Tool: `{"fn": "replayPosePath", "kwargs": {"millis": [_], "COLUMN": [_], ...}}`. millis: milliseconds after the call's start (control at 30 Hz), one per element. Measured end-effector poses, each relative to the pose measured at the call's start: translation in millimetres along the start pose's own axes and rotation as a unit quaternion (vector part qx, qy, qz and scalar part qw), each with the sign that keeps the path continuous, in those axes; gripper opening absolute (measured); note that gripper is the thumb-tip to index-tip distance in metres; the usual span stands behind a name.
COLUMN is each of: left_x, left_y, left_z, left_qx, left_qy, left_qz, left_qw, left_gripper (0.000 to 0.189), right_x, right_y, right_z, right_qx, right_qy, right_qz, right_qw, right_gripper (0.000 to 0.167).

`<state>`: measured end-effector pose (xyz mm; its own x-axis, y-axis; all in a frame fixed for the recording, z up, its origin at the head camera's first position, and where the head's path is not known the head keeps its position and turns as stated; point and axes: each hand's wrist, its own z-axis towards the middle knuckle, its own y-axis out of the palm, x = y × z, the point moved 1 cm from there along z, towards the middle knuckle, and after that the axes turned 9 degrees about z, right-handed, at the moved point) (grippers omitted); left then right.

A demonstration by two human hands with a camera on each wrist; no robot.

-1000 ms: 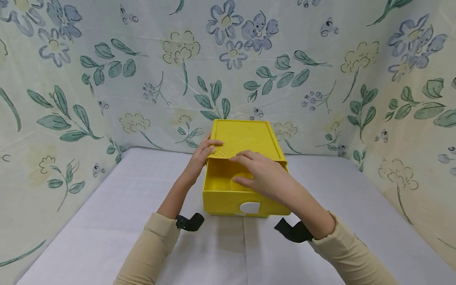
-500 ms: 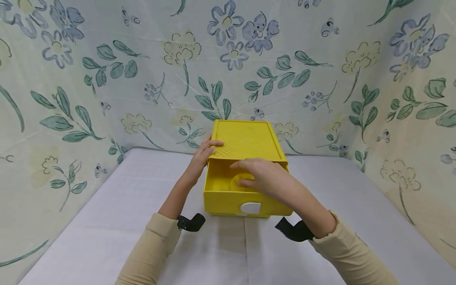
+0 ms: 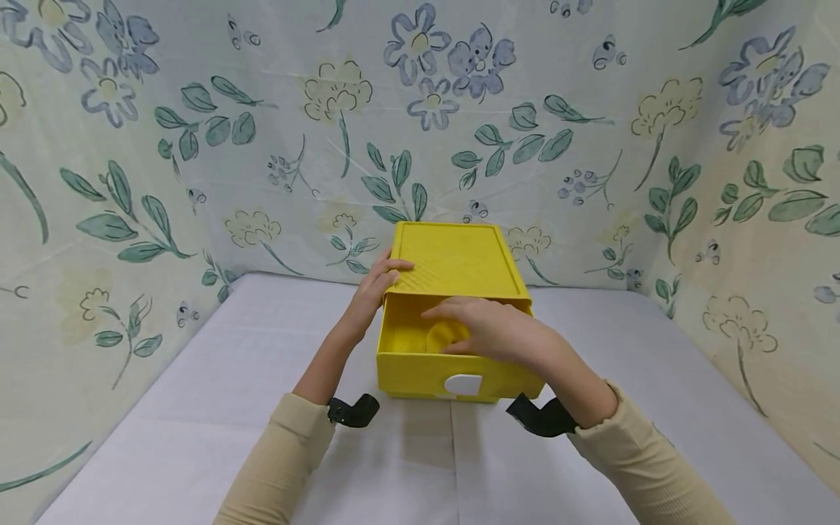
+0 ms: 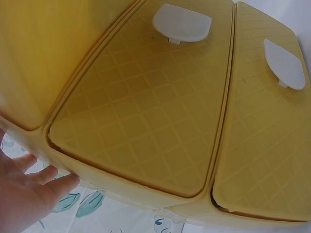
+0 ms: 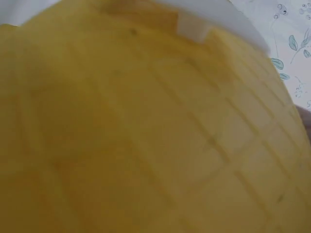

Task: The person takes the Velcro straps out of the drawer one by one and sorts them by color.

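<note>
A yellow drawer cabinet with a textured top stands on the cloth, its upper drawer pulled out toward me. Inside the drawer lies a round yellow thing; its kind is not clear. My left hand rests against the cabinet's left side, fingertips on the top edge; the left wrist view shows its fingers extended along the side. My right hand reaches into the drawer, fingers and thumb spread around the round thing. Whether they touch it cannot be told. The right palm hides the drawer's right part.
White tab handles sit on the drawer fronts. Pale cloth covers the table, and flowered fabric encloses the back and sides. A close, blurred drawer front fills the right wrist view.
My right hand has lowered slightly into the drawer, its fingers and thumb coming down around the round yellow thing. The left hand stays in place on the cabinet.
</note>
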<state>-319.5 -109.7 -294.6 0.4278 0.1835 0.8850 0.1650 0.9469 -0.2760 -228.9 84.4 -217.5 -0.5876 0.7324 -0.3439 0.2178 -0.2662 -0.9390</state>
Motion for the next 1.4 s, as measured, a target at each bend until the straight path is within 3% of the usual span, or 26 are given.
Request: {"fn": "replayPosePath", "kwargs": {"millis": [267, 500, 633, 767, 1233, 1400], "left_x": [2.9, 31.0, 32.9, 32.7, 29.4, 27.3], "left_y": [0.9, 1.0, 1.0, 0.6, -1.1, -1.5], "left_z": [0.8, -9.9, -10.6, -10.0, -13.4, -13.9], "left_qx": [-0.004, -0.013, -0.015, -0.015, -0.014, -0.015], "left_qy": [0.000, -0.007, -0.011, -0.010, -0.006, -0.010], "left_qz": [-0.004, 0.000, 0.004, 0.004, -0.003, -0.006], "left_qw": [1.0000, 0.9999, 0.9998, 0.9998, 0.9999, 0.9998], "left_gripper": [0.038, 0.037, 0.038, 0.038, 0.037, 0.036], "right_x": [2, 8, 12, 14, 14, 15], "right_y": [-2, -5, -5, -6, 1, 2], "right_z": [2.0, 4.6, 4.4, 4.2, 8.6, 9.8], "right_qx": [-0.057, -0.102, -0.125, -0.136, -0.158, -0.146], "right_qy": [0.004, -0.001, -0.027, -0.046, -0.043, -0.050], "right_qz": [0.009, 0.020, 0.025, 0.029, 0.059, 0.051], "right_qw": [0.9983, 0.9946, 0.9914, 0.9893, 0.9849, 0.9868], "right_gripper": [0.046, 0.051, 0.052, 0.050, 0.046, 0.047]}}
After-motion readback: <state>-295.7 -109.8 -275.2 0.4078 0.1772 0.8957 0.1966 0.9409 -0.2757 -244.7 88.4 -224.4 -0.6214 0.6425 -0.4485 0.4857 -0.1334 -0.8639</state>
